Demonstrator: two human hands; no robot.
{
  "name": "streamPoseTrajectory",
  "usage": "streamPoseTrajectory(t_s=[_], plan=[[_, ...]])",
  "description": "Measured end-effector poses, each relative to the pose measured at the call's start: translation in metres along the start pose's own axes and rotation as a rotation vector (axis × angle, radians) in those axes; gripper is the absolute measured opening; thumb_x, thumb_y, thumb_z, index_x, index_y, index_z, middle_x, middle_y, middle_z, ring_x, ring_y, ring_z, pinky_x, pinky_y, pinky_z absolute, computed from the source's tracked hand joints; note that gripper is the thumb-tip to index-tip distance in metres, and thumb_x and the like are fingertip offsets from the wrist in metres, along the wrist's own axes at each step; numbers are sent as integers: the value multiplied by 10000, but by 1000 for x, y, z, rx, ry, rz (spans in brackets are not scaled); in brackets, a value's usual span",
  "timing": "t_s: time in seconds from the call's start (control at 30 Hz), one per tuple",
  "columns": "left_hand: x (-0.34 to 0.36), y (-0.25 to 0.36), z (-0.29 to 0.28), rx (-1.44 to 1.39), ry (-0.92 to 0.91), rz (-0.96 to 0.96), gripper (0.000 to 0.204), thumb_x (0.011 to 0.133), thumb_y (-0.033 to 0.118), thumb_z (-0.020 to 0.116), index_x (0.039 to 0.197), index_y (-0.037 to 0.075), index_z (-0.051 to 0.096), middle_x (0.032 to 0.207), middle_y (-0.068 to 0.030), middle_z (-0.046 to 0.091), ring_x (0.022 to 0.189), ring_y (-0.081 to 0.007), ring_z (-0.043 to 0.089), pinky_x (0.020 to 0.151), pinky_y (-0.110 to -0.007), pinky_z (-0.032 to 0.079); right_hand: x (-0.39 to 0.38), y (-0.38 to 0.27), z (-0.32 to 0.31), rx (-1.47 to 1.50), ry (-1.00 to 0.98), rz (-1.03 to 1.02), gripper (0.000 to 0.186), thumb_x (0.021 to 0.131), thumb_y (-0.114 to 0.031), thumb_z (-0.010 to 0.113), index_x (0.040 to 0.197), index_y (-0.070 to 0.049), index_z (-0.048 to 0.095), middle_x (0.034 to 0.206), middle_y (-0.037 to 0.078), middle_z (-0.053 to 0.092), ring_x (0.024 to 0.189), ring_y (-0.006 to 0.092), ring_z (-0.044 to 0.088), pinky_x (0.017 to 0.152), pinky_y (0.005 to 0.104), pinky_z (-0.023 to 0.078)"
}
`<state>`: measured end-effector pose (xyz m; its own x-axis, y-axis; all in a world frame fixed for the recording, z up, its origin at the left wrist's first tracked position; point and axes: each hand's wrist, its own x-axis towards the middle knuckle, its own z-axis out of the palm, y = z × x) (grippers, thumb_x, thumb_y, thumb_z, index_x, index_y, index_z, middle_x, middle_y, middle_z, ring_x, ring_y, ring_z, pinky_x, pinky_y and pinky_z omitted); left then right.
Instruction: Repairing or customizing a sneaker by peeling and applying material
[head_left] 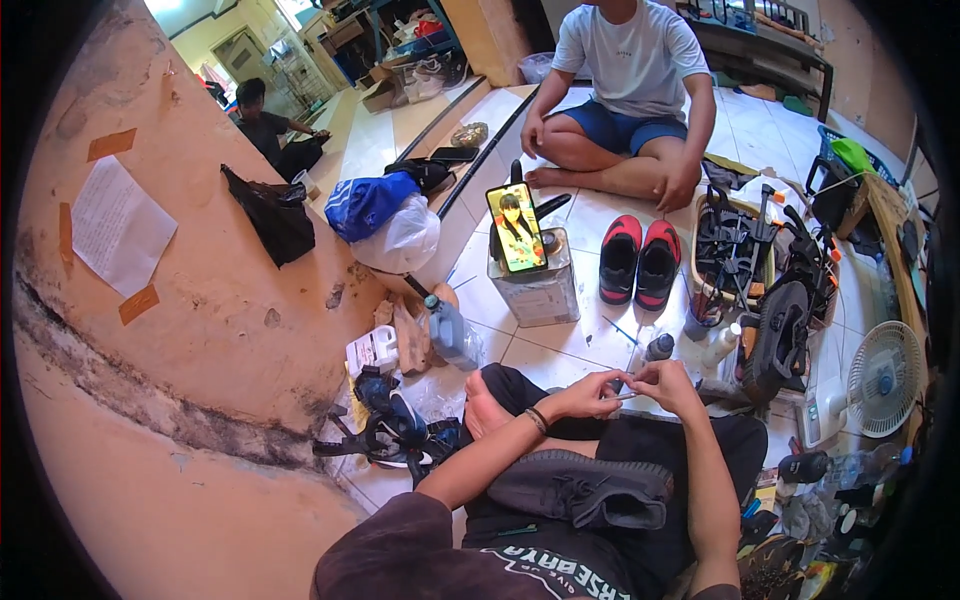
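Note:
My left hand [593,394] and my right hand [667,388] meet in front of me, fingertips pinched close together. Between them is a small, thin, pale item that is too fine to make out. Across my lap, below the hands, lies a dark grey knit shoe [575,487] with laces and a ribbed sole edge. A small dark green tool [517,530] rests on my clothing beside the shoe. Just beyond my hands stand a dark bottle [659,347] and a white bottle [722,343].
A phone [517,228] stands on a square metal can [535,290]. Red-black shoes [638,262] sit beside it, before a seated person [630,90]. At right are a basket of clamp-like tools [735,240], another dark shoe [778,340] and a fan [885,380]. Jugs [452,330] line the left wall.

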<state>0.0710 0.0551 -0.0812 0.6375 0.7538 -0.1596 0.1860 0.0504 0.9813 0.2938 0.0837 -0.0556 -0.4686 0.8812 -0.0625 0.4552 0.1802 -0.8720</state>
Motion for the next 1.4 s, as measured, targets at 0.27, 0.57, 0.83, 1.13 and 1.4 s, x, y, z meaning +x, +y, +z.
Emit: streamPoseTrajectory(t_s=[0.27,0.57,0.83,1.13,1.4], plan=[[-2,4,-2,194,-2,66,395,825,99,592,1213,93,521,660,-59,635,588,-124,598,572,-276,464,0,5,0,62,-74,55,220,762,-145,797,867,34,725,748,114,713,679,143,669,642,279,518],[-4,6,-4,254,-24,79,373,800,109,617,1165,89,540,741,-105,663,667,-180,643,632,-319,491,0,1,-8,65,-217,36,233,805,-198,770,883,17,720,781,103,720,703,154,672,650,298,519],[-6,6,-2,136,-44,51,346,834,126,621,1168,87,540,720,-29,599,673,-111,561,630,-277,442,1,9,-10,83,-354,-62,200,881,-166,689,958,18,678,852,74,700,805,118,642,753,295,526],[-5,9,-7,4,-39,17,346,839,81,621,1165,66,507,732,-38,596,666,-114,576,613,-265,463,4,16,-1,234,-227,-77,169,894,-161,667,932,-1,631,836,65,687,793,125,640,743,296,511],[-3,1,-5,-1,-7,73,324,840,56,633,1133,61,494,770,-29,600,664,-107,571,591,-253,485,6,16,-3,252,-228,-61,156,878,-144,673,923,-2,628,813,58,683,768,115,633,726,283,507]])
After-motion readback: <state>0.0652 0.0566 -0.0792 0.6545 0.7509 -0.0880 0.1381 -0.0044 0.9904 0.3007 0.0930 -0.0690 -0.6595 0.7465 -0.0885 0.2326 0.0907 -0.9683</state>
